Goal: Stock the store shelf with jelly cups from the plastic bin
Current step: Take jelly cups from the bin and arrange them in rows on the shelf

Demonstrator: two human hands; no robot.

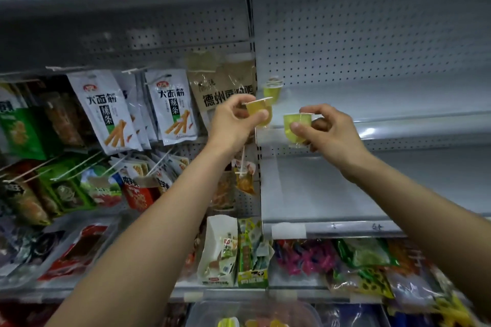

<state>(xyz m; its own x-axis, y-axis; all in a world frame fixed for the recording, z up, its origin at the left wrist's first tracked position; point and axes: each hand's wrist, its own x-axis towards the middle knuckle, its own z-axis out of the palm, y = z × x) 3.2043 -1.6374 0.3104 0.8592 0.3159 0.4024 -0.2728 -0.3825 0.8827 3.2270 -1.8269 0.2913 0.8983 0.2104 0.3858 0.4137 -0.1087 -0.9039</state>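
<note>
Hanging packets: white and green snack bags on pegs against the perforated back panel, far left.
Cartons: small boxed goods standing on the lower shelf, left of the upright.
Left hand: raised in front of the upright post. Its fingers curl over the top, with the thumb pressed on the near side, pinching the amber jelly cup.
Plastic bin: clear, at the bottom edge below both arms. Coloured cups are visible inside, blurred.
Amber jelly cup: held upright in the left hand, sealed lid uppermost, clear of the shelf.
Shelved jelly cup: yellow, standing at the left end of the grey shelf against the upright. A second one appears stacked on it, but the count cannot be told.
Green jelly cup: held upright in the right hand, just beside the amber one, at the shelf's front edge.
Right hand: thumb across the cup's near face, the other digits curled behind it.
Lower packets: bright mixed wrappers piled on the lower right shelf.
Grey shelf: level, right of the upright, behind both hands.
</note>
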